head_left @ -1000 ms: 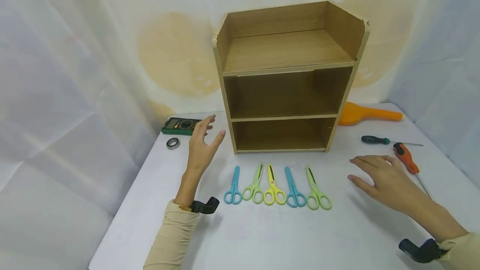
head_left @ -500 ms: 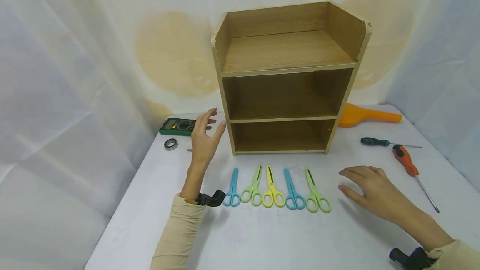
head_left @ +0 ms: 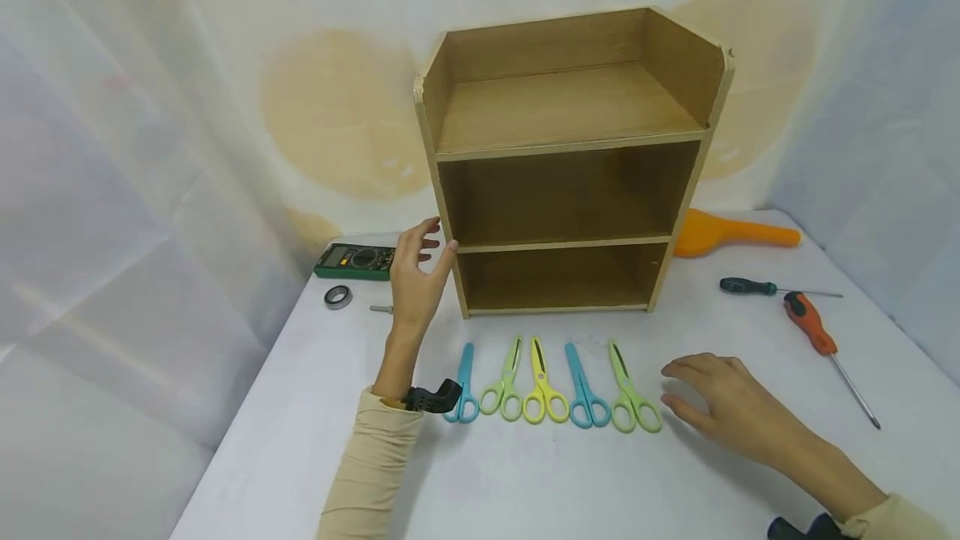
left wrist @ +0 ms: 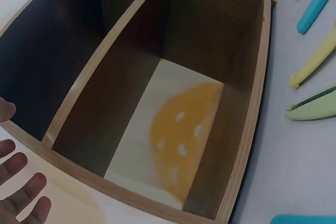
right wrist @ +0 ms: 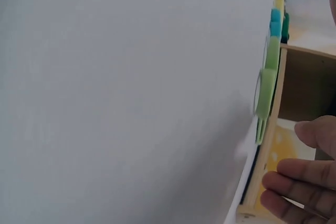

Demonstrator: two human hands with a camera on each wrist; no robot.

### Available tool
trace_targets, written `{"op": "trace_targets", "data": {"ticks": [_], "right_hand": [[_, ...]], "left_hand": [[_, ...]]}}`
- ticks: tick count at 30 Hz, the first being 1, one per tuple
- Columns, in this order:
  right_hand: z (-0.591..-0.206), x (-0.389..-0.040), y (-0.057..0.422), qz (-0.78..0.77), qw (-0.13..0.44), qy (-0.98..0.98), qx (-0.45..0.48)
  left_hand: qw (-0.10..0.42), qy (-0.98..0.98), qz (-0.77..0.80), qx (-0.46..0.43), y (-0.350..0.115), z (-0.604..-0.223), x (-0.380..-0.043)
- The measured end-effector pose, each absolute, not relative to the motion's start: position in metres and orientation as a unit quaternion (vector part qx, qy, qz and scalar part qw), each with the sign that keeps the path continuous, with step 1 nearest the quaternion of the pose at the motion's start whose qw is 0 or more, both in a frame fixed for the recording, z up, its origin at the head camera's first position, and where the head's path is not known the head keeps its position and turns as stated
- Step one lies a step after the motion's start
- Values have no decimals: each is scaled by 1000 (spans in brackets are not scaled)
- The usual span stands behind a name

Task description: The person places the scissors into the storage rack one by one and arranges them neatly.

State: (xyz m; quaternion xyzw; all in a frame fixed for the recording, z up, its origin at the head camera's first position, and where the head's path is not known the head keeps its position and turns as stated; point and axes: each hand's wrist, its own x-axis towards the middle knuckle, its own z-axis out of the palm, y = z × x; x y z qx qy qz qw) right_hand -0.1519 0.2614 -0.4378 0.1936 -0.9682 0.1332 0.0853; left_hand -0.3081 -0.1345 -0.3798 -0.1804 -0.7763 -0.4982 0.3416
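Observation:
My left hand (head_left: pixel 417 286) is beside the left side of a wooden shelf (head_left: pixel 570 240), fingers loosely bent with nothing in them. In the left wrist view its fingertips (left wrist: pixel 34 182) show right by the shelf's side edge. My right hand (head_left: pixel 723 402) hovers over the table to the right of the scissors, fingers relaxed and holding nothing. Several scissors lie in a row before the shelf: blue scissors (head_left: pixel 464 386) at the left, a light green pair (head_left: pixel 510 377), yellow scissors (head_left: pixel 542 386), another blue pair (head_left: pixel 582 390), and green scissors (head_left: pixel 628 390) nearest the right hand.
Behind the left hand lie a green multimeter (head_left: pixel 352 261), a bearing ring (head_left: pixel 338 297) and a small metal piece (head_left: pixel 381 308). To the shelf's right are an orange long-handled object (head_left: pixel 738 233), a dark green screwdriver (head_left: pixel 750 286) and an orange-handled screwdriver (head_left: pixel 821 340).
My left hand has moved slightly right, closer to the shelf's side. My right hand has come left and nearer, toward the green scissors. The head view has shifted a little; the scissors keep their row.

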Motion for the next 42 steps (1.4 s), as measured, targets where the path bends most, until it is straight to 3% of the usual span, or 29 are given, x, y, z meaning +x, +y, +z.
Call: {"op": "trace_targets", "data": {"ticks": [9,17,32,38,42], "right_hand": [[-445,-151,256,144,97,-959,224],[-449,-153,252,131,47,-968,210],[-457,-156,247,155,23,-967,203],[-458,-159,236,174,-13,-976,130],[-458,-160,235,196,-4,-976,98]], "left_hand": [[347,-778,-496,-170,-130,-383,-315],[353,-771,-508,-152,-124,-380,-319],[375,-766,-507,-126,-122,-376,-319],[374,-760,-514,-138,-124,-377,-317],[374,-760,-512,-142,-122,-374,-320]]}}
